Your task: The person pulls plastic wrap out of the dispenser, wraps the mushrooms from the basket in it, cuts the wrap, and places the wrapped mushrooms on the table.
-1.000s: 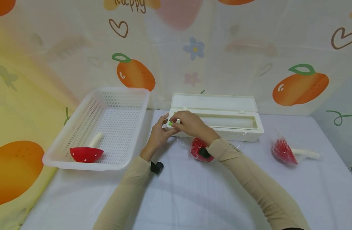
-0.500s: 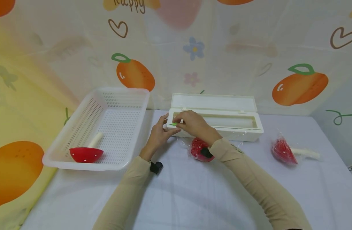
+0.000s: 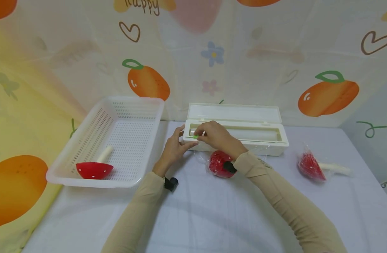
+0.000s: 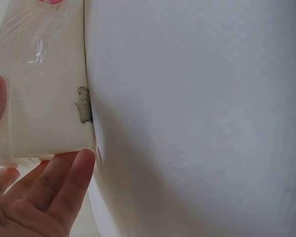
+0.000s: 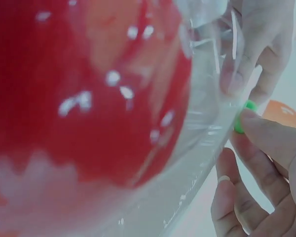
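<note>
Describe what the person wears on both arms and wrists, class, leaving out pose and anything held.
Both arms are covered by long, close-fitting beige sleeves, left sleeve and right sleeve, reaching to the wrists. A small black camera unit sits at each wrist, left unit and right unit. The hands are bare, with no gloves or rings visible.

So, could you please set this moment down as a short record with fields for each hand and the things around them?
left hand: left hand rests against the left end of the long white plastic wrap dispenser box, lid open
right hand: right hand pinches the small green slider on the box's front rail
in front of box: red mushroom toy under clear film
right: wrapped red mushroom toy
left: white perforated plastic basket holding an unwrapped red mushroom toy
</note>
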Demonstrator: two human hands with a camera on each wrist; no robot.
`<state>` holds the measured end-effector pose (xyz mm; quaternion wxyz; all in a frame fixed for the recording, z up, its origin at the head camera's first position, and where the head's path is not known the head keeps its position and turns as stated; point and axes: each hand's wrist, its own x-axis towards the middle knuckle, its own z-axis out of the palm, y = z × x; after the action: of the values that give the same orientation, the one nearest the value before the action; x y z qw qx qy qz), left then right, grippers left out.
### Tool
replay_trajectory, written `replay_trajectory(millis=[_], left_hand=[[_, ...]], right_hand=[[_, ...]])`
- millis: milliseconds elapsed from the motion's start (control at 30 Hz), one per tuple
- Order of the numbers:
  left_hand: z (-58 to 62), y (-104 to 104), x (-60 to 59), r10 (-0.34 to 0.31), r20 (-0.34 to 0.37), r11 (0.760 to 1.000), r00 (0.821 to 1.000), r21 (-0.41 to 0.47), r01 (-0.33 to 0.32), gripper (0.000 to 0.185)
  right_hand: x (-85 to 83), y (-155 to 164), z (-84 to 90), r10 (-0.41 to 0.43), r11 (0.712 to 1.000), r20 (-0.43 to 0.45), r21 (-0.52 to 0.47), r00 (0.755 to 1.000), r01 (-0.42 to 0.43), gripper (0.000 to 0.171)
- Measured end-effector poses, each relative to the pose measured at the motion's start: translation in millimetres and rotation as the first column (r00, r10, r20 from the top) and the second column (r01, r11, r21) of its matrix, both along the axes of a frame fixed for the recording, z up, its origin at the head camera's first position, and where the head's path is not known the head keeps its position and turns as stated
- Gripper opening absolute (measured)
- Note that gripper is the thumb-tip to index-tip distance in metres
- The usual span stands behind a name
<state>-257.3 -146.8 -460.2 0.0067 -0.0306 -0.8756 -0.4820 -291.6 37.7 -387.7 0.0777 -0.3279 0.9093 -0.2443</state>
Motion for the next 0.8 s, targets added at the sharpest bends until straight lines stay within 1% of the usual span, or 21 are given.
replay_trajectory(millis=[133, 400, 600, 800], left_hand=[[0.1, 0, 0.0, 0.001, -0.003, 1.0, 1.0, -0.008, -0.001, 0.085], [-0.8, -1, -0.7, -0.004, 0.004, 1.0, 1.0, -0.017, 0.004, 0.086], [-2.5, -2, -2.1, -0.005, -0.005, 1.0, 1.0, -0.022, 0.005, 0.087], [-0.1, -1, -1.2, -0.006, 0.006, 1.0, 1.0, -0.019, 0.006, 0.087]], right_hand=[[0.1, 6, 1.7, -0.002, 1.0, 0.005, 0.001, 1.0, 0.002, 0.021], [2.7, 18, 0.5, -0.038, 0.999, 0.039, 0.008, 0.999, 0.037, 0.024], [4.1, 26, 0.2, -0.038, 0.999, 0.024, 0.002, 0.999, 0.038, 0.023], [5.1, 32, 0.1, -0.045, 0.999, 0.019, 0.002, 0.999, 0.045, 0.025]])
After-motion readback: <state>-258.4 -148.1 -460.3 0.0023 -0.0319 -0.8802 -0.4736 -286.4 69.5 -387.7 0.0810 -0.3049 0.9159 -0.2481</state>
